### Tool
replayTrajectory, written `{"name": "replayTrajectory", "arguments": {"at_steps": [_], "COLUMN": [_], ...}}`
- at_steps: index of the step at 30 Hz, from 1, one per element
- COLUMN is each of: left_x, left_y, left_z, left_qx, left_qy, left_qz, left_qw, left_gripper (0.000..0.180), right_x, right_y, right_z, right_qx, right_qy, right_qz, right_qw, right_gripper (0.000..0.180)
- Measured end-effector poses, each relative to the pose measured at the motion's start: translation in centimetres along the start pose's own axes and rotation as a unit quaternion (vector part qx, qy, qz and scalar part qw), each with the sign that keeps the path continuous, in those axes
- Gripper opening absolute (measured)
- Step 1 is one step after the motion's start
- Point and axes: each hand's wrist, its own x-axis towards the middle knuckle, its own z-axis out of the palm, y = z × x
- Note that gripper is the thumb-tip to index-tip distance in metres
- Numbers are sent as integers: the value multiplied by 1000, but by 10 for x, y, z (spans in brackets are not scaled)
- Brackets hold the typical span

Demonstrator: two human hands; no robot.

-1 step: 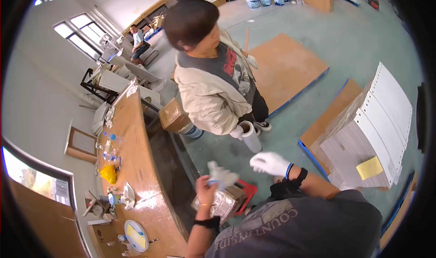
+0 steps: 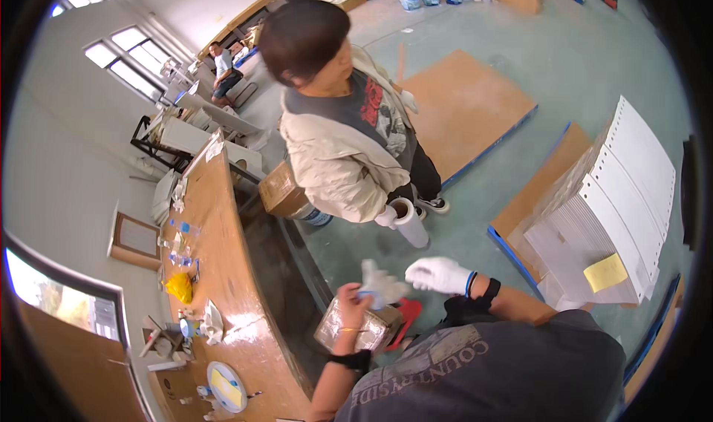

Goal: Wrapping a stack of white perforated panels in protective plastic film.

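My bare left hand (image 2: pixel 352 305) pinches a white work glove (image 2: pixel 382 285) by its cuff end. The glove hangs limp with its fingers pointing up and away. My right hand (image 2: pixel 440 275) wears a white knit glove with a blue-edged cuff, and its fingers are drawn together just right of the loose glove. Whether anything is between those fingers is hidden. Below the loose glove sits a cardboard box (image 2: pixel 369 331) wrapped in shiny tape or film, with a red object (image 2: pixel 405 322) beside it.
Ahead, a co-worker (image 2: pixel 342 155) holds a roll of clear film (image 2: pixel 411 225). A long wooden bench (image 2: pixel 238 273) runs along the left. On the right, a tall stack of white perforated sheets (image 2: pixel 594 221) rests on a board. A flat brown board (image 2: pixel 468 114) lies beyond.
My left hand and the loose glove have moved right, closer to my gloved right hand. The right hand has barely shifted.
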Motion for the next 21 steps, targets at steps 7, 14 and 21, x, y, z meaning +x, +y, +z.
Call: {"name": "replayTrajectory", "arguments": {"at_steps": [7,14,21], "left_x": [35,52,41], "left_y": [58,65,114], "left_z": [131,128,127], "left_qx": [-104,-95,202], "left_qy": [-126,-186,-113], "left_qz": [-11,53,338], "left_qw": [987,976,912], "left_gripper": [33,22,14], "right_x": [-7,-3,-6], "right_y": [7,22,7], "right_z": [-30,-34,-42], "right_qx": [-163,-58,149], "right_qy": [78,211,225], "right_qz": [43,2,118], "right_qw": [983,976,956], "right_gripper": [55,39,20]}}
